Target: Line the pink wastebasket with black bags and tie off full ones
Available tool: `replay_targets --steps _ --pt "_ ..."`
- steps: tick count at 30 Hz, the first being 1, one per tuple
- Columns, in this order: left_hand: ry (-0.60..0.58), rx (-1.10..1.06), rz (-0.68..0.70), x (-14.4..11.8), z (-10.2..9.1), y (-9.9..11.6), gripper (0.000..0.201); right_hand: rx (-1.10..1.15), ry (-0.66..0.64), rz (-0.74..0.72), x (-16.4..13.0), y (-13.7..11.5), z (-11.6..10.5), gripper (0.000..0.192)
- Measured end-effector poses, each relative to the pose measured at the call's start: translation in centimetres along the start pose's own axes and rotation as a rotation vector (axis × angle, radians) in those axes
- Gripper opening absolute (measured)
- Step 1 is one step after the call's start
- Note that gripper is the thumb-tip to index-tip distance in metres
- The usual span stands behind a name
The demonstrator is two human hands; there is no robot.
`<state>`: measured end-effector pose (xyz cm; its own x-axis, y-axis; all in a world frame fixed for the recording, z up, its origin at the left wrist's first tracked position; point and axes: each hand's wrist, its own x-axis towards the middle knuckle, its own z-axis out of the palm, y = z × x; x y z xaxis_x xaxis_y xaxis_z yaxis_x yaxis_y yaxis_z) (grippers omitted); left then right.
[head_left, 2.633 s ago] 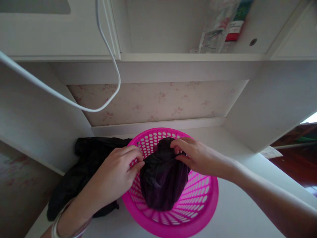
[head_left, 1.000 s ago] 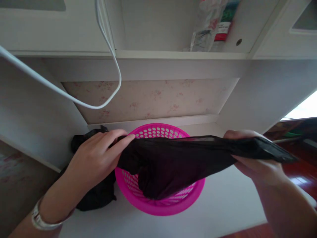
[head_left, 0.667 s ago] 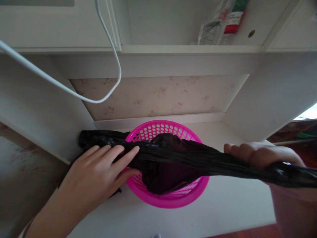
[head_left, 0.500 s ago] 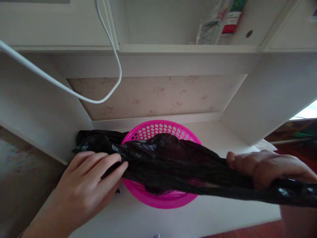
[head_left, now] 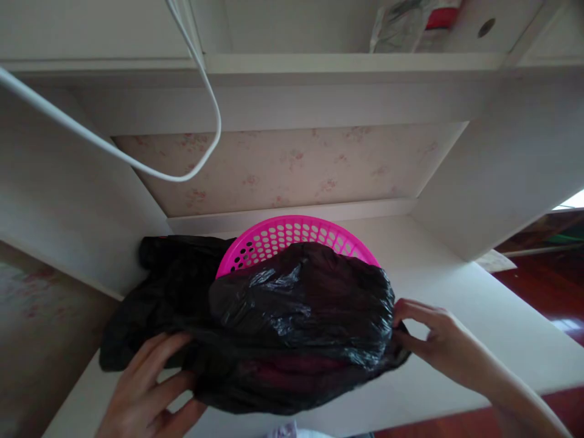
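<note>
A thin black plastic bag (head_left: 305, 304) lies spread over the front of a pink perforated basket (head_left: 292, 228), whose back rim and holes show above it. My right hand (head_left: 424, 328) pinches the bag's right edge between thumb and fingers. At the lower left, my left hand (head_left: 157, 386) has its fingers curled at the bag's left edge, with thumb and fingertips against the plastic. Pink shows faintly through the film at the front. More black plastic (head_left: 168, 298) is bunched to the left of the basket.
The basket stands on a white shelf surface (head_left: 456, 292) between white side panels. A white cable (head_left: 177, 176) hangs in a loop at the upper left. Above is a cabinet compartment with a clear plastic package (head_left: 401, 27). Reddish flooring (head_left: 538, 298) lies at the right.
The bag went from a stretched, twisted strip to a wider sheet over the basket. My right hand moved left and now pinches its edge; my left hand moved lower.
</note>
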<state>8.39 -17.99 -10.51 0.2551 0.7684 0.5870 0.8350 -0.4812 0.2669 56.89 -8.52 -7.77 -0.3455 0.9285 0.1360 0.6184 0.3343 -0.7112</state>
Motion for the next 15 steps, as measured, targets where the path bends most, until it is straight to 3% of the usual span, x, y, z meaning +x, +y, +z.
replay_targets --steps 3,5,8,10,12,15 --pt "-0.100 -0.174 -0.163 1.5 1.3 0.4 0.055 -0.007 0.156 -0.061 1.5 0.3 1.1 0.019" --pt "-0.117 -0.377 -0.371 2.7 1.8 0.7 0.071 0.006 0.222 -0.081 2.2 0.3 1.8 0.026" --pt "0.009 -0.556 -0.640 4.4 2.3 1.4 0.049 0.093 0.351 -0.044 2.8 0.2 2.7 0.036" --pt "0.107 -0.536 -0.718 5.4 2.6 1.9 0.042 0.231 0.491 -0.010 3.1 0.2 3.1 0.036" --pt "0.089 -0.512 -0.696 5.9 2.8 2.0 0.039 0.368 0.606 0.035 3.4 0.0 3.1 0.031" --pt "-0.055 -0.574 -0.658 5.7 2.7 0.9 0.026 0.482 0.655 0.204 4.2 -0.8 2.3 0.028"
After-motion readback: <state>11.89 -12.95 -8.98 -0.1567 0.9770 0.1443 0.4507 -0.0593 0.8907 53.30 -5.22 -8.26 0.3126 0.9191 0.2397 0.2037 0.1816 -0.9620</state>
